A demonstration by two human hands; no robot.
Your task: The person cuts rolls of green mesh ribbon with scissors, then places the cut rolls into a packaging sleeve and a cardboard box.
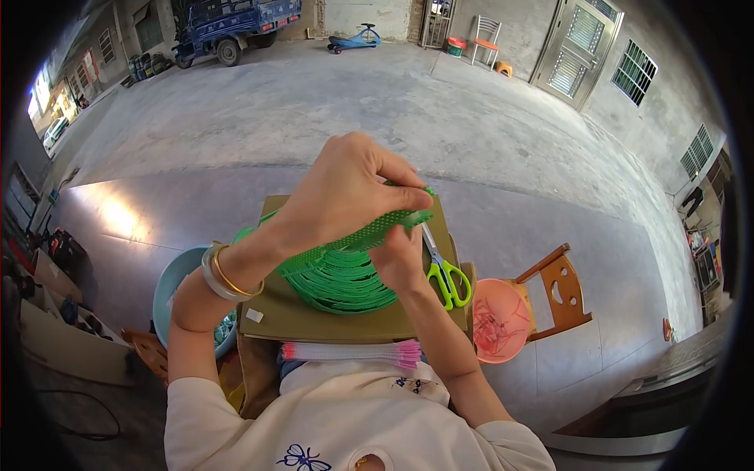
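Green-handled scissors [448, 276] on cardboard [314, 320]; pink bowl [499, 318] by wooden chair [562, 287]; blue basin [174, 276] left.

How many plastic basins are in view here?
2. A blue basin sits left of the cardboard. A pink basin sits right of it, by the small wooden chair. More may be hidden beneath the cardboard.

You're in a bare concrete yard beside a building, half home, half work space: a cement floor [314, 118], a blue truck [236, 23] parked at the back, a metal door [577, 47], barred windows [635, 72] and a child's ride-on toy [353, 38].
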